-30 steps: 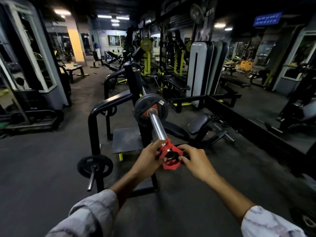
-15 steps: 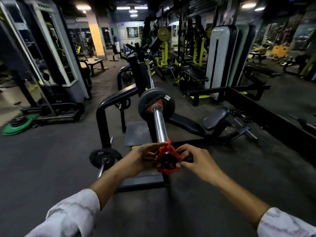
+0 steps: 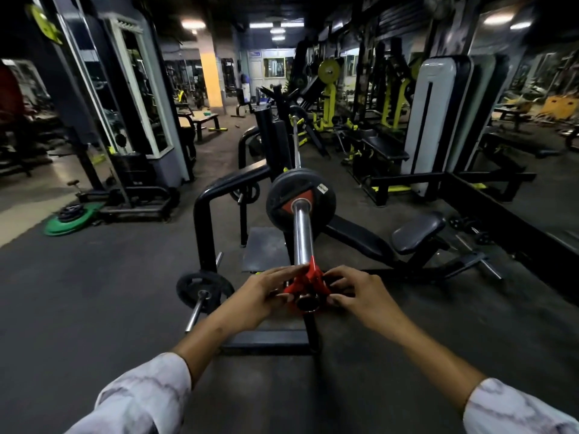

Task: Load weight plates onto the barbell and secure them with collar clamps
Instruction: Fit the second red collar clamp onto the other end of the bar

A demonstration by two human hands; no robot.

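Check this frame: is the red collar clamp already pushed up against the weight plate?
No: the red collar clamp sits at the near end of the bar, with bare chrome sleeve between it and the weight plate.

Pale marbled sleeves [image 3: 141, 399] cover both forearms

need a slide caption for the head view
Both hands hold a red collar at the bar's end, plate farther up.

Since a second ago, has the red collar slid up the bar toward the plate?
No. The collar still sits at the near tip of the bar, with about the same stretch of bare sleeve between it and the plate; only the camera shifted.
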